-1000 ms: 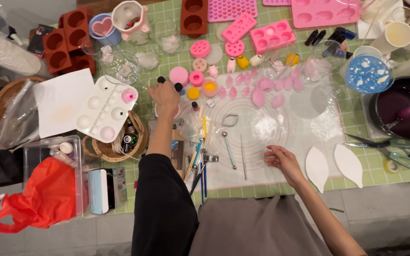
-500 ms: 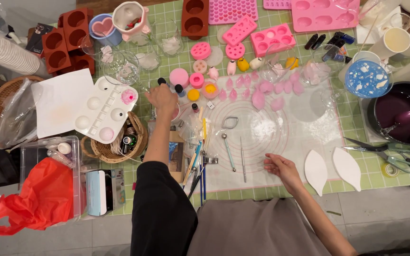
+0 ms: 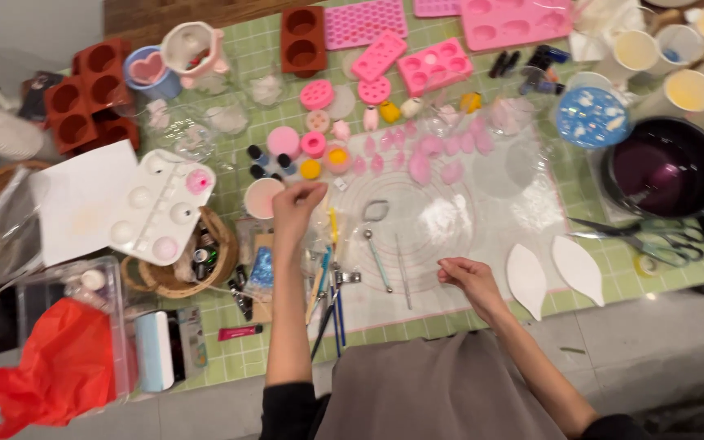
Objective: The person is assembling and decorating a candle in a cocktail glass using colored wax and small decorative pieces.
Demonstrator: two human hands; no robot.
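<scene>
Resting on the near edge of the clear round mat, the right hand lies with its fingers curled loosely inward; whether anything small is pinched between them cannot be told. The left hand hovers just off the mat's left edge, fingers bunched together and pointing downward, beside the round pink dish. Whether it grips anything cannot be told.

On the mat:
- A leaf-shaped metal cutter lies left of centre.
- A ball-ended tool and a thin metal needle tool lie side by side toward the near edge, between the two hands.
- Pale pink petal pieces are scattered across the far edge.

Around the mat:
- Left of the mat, a bundle of brushes and modelling tools lies just below the left hand.
- Further left, a white paint palette rests on a wicker basket.
- Right of the mat, two white leaf-shaped pieces lie near the table edge, well clear of the right hand.
- Beyond these, scissors lie beside a dark pot.
- Past the far edge of the mat, pink silicone moulds sit on the green grid table cover.
</scene>
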